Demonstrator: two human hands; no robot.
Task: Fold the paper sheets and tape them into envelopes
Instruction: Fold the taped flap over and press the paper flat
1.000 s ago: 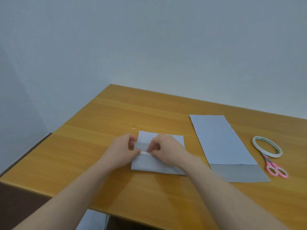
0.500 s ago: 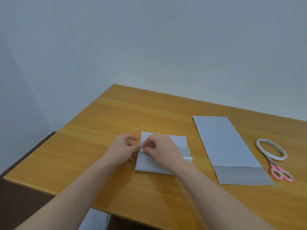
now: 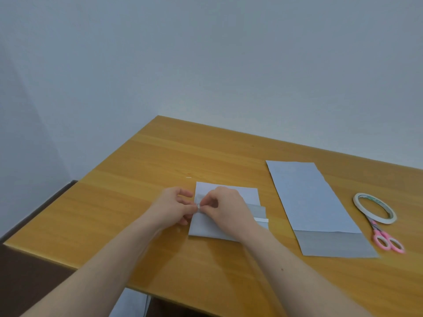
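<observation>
Nearest, at 6 o'clock: two bare forearms reaching in over the near edge of the wooden table [image 3: 160,156], meeting at centre. Left hand [image 3: 174,208] at about 9 o'clock of the folded sheet [image 3: 226,195], thumb and forefinger pinched on a small white curl of tape backing [image 3: 198,205] (or tape end, too small to tell), other fingers loosely curled. Right hand [image 3: 225,205] lying over the sheet's middle, fingertips closed on that same curl, knuckles up. White tape strip [image 3: 261,220] showing at the sheet's 3 o'clock edge. Judged mid-way: one sheet folded, tape laid, backing being peeled, sealing not yet done. Farther, at 2 o'clock: a second sheet [image 3: 309,197], flat with only its near flap creased, untaped. At 3 o'clock, a tape roll [image 3: 357,202] touching pink scissors [image 3: 386,241].
</observation>
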